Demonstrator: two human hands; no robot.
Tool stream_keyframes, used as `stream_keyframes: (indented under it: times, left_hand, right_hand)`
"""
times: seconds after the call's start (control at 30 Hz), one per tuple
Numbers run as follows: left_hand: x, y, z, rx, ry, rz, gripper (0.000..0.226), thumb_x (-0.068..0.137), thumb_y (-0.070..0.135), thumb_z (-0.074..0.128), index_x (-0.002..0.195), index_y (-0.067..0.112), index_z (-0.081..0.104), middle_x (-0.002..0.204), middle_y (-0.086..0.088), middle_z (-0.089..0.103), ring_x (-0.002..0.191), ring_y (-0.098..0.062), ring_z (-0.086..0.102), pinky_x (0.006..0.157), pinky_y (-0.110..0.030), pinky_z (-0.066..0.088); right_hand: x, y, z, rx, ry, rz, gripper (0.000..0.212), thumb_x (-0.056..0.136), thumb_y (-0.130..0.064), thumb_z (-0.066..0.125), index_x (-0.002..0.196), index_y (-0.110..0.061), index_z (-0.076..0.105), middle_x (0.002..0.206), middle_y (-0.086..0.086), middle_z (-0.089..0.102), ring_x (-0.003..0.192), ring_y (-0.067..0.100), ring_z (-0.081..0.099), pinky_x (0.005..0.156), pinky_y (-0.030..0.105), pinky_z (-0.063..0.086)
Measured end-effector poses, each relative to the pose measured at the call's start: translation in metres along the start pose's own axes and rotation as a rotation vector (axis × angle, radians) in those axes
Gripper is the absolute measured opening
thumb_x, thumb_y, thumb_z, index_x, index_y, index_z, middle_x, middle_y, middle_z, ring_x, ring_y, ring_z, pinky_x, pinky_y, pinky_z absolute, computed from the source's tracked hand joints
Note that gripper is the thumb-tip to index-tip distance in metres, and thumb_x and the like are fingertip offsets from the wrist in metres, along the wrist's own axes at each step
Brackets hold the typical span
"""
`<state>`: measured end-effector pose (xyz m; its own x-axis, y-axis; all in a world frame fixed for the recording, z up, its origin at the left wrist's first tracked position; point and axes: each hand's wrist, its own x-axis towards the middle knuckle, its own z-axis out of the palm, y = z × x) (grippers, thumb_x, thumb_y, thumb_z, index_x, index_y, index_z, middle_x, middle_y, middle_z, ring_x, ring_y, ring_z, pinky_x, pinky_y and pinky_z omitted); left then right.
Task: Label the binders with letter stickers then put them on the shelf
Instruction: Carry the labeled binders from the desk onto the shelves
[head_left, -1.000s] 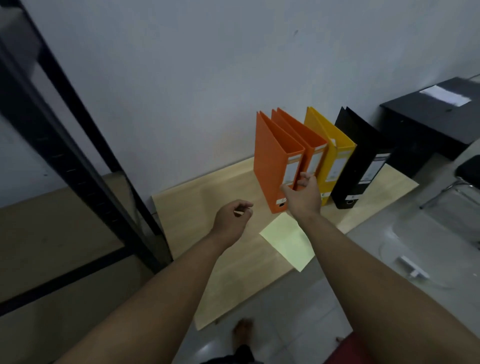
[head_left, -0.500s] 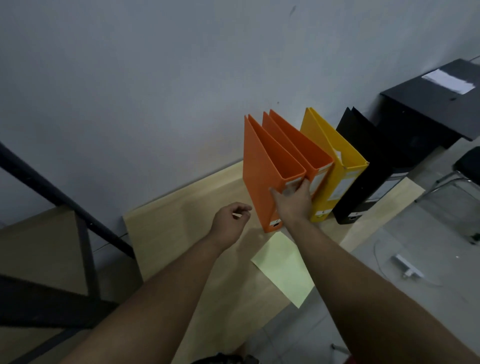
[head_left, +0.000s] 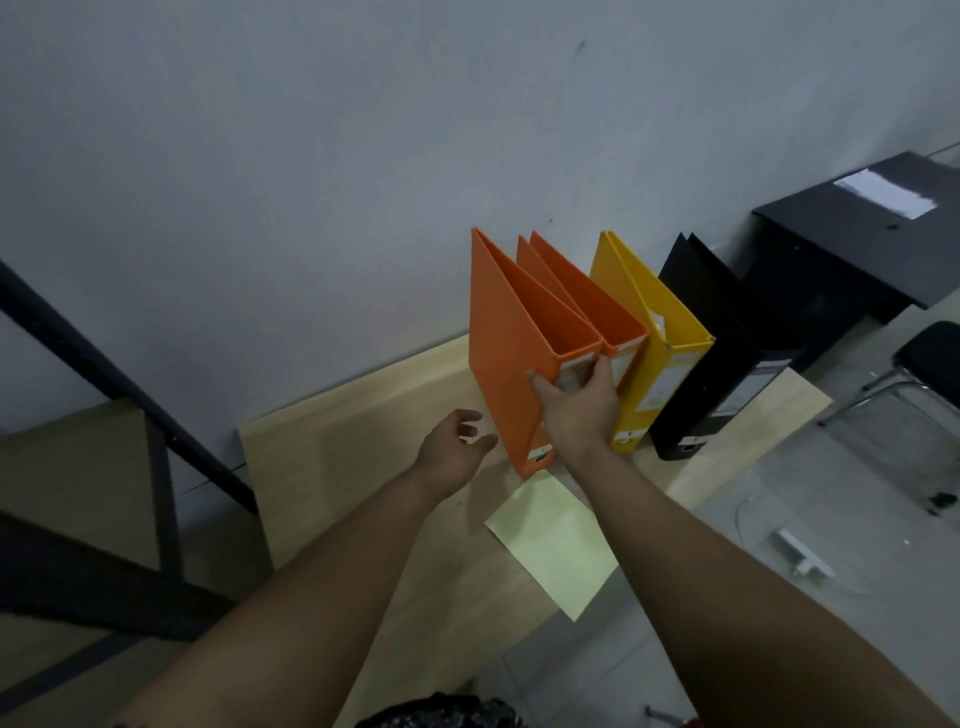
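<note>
Four binders stand upright in a row on the worktop (head_left: 337, 467), spines toward me: leftmost orange binder (head_left: 509, 364), second orange binder (head_left: 587, 306), yellow binder (head_left: 670, 332), black binder (head_left: 727, 364). Each spine carries a white label. My right hand (head_left: 576, 410) grips the leftmost orange binder at the upper spine, thumb on its left cover, fingers between the two orange binders. My left hand (head_left: 452, 452) hovers just left of its lower cover, fingers loosely spread. A pale yellow sheet (head_left: 556, 540) lies in front.

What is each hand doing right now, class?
Left hand: loosely curled; whether it holds anything cannot be told.
Right hand: grips the leftmost orange binder.
</note>
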<state>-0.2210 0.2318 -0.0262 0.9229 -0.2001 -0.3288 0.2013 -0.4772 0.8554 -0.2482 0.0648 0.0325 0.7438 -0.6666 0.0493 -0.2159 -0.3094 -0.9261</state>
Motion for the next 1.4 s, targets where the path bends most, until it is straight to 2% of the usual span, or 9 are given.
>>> stream_keyframes:
  times: [0.13,0.27,0.47,0.6,0.7,0.87,1.07,1.27,1.4]
  left_hand:
    - [-0.034,-0.001,0.007,-0.051,-0.020,-0.179,0.099,0.090,0.063,0.074,0.163,0.012,0.029,0.158,-0.013,0.046,0.136,-0.031,0.054,0.098,-0.034,0.045]
    - [-0.081,-0.011,0.011,-0.122,0.023,-0.244,0.119,0.086,0.078,0.064,0.165,0.004,0.017,0.166,-0.018,0.037,0.147,-0.036,0.044,0.108,-0.041,0.040]
    - [-0.173,-0.018,0.022,-0.332,0.183,-0.167,0.116,0.081,0.087,0.058,0.160,0.005,0.032,0.156,-0.010,0.050,0.134,-0.031,0.054,0.110,-0.047,0.047]
    - [-0.235,-0.022,0.034,-0.468,0.264,-0.060,0.099,0.079,0.087,0.055,0.148,0.016,0.052,0.138,-0.003,0.067,0.116,-0.024,0.067,0.087,-0.038,0.054]
    - [-0.286,-0.031,0.044,-0.565,0.366,-0.020,0.075,0.091,0.078,0.053,0.143,0.023,0.054,0.128,-0.004,0.071,0.109,-0.023,0.072,0.077,-0.035,0.059]
    - [-0.343,-0.057,0.040,-0.613,0.574,-0.079,0.105,0.076,0.095,0.052,0.149,0.020,0.044,0.136,-0.007,0.065,0.112,-0.029,0.070,0.095,-0.054,0.061]
    - [-0.396,-0.084,0.015,-0.666,0.709,0.066,0.090,0.082,0.091,0.054,0.144,0.026,0.046,0.137,-0.003,0.066,0.117,-0.026,0.070,0.097,-0.058,0.060]
    - [-0.439,-0.116,-0.028,-0.618,0.844,0.086,0.078,0.087,0.090,0.049,0.140,0.033,0.051,0.136,0.000,0.068,0.122,-0.023,0.068,0.107,-0.055,0.053]
    - [-0.478,-0.129,-0.057,-0.606,0.840,0.120,0.072,0.099,0.072,0.046,0.148,0.019,0.050,0.135,-0.002,0.068,0.117,-0.014,0.068,0.100,-0.037,0.056]
  right_hand:
    - [-0.018,-0.014,-0.035,0.134,-0.019,0.008,0.072,0.080,-0.053,0.090,0.141,-0.035,0.056,0.127,-0.016,0.068,0.115,0.015,0.066,0.102,0.039,0.054]
    - [-0.041,-0.018,-0.075,0.232,-0.020,0.044,0.071,0.078,-0.063,0.087,0.138,-0.035,0.061,0.127,-0.013,0.069,0.117,0.018,0.068,0.104,0.047,0.055]
    - [-0.099,-0.011,-0.148,0.448,-0.092,0.071,0.063,0.071,-0.066,0.087,0.124,-0.035,0.070,0.115,-0.011,0.079,0.105,0.014,0.076,0.099,0.050,0.062]
    - [-0.143,-0.010,-0.178,0.599,-0.131,0.095,0.052,0.079,-0.050,0.089,0.122,-0.027,0.073,0.111,-0.007,0.079,0.103,0.017,0.077,0.081,0.043,0.068]
    - [-0.185,-0.010,-0.197,0.630,-0.173,0.073,0.069,0.066,-0.060,0.088,0.124,-0.027,0.072,0.116,-0.006,0.079,0.107,0.020,0.076,0.081,0.051,0.067]
    - [-0.239,-0.016,-0.204,0.561,-0.185,-0.114,0.059,0.070,-0.063,0.085,0.119,-0.035,0.070,0.113,-0.011,0.077,0.106,0.015,0.074,0.095,0.054,0.061]
    - [-0.310,-0.043,-0.191,0.614,-0.245,-0.292,0.047,0.077,-0.057,0.081,0.119,-0.052,0.061,0.116,-0.016,0.074,0.111,0.010,0.071,0.100,0.046,0.059]
    - [-0.368,-0.066,-0.160,0.654,-0.344,-0.355,0.071,0.080,-0.053,0.080,0.135,-0.013,0.059,0.119,-0.005,0.073,0.110,0.015,0.072,0.092,0.034,0.060]
    - [-0.409,-0.080,-0.134,0.664,-0.361,-0.333,0.072,0.077,-0.054,0.079,0.133,-0.012,0.060,0.116,-0.003,0.073,0.105,0.014,0.073,0.089,0.033,0.060]
